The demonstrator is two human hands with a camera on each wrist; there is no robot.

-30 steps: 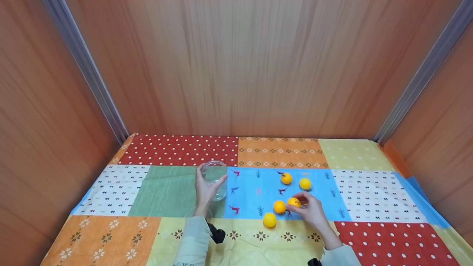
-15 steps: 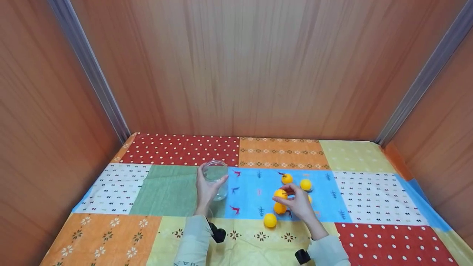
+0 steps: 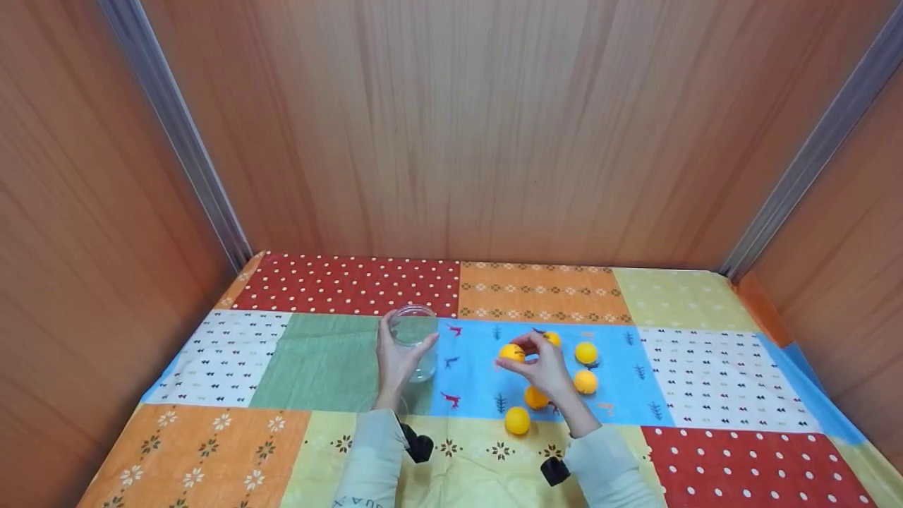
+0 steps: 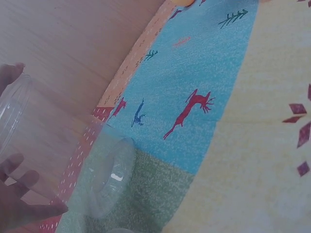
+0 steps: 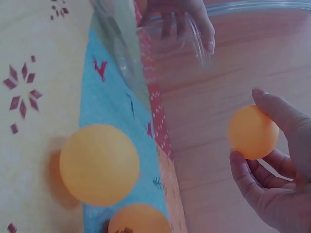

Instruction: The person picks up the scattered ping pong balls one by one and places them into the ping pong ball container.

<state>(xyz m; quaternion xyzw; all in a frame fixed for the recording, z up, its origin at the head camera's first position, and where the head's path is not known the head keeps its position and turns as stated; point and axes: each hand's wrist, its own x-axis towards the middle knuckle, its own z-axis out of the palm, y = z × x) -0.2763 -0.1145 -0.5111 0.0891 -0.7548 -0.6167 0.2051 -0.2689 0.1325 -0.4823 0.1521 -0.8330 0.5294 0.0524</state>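
My left hand (image 3: 397,358) grips a clear, see-through jar (image 3: 423,368) near its rim, thumb on the right side. In the left wrist view the jar's round base (image 4: 127,160) shows above the green patch, and no ball is seen inside. With thumb and fingertips my right hand (image 3: 547,367) pinches an orange ping-pong ball (image 3: 511,353), held up over the blue patch right of the jar. The right wrist view shows this held ball (image 5: 250,132) between thumb and fingers. Several more ping-pong balls (image 3: 517,421) lie on the cloth below and right of that hand.
A patchwork cloth (image 3: 338,360) covers the table. Wood-grain panels (image 3: 451,134) stand at the back and both sides, with metal posts (image 3: 180,127) in the corners. A faint clear round edge (image 3: 403,404) shows by the left forearm; its kind is unclear.
My right hand has lifted the ping-pong ball off the blue patch and carried it left and away from me, toward the jar. The left hand keeps its grip in place.
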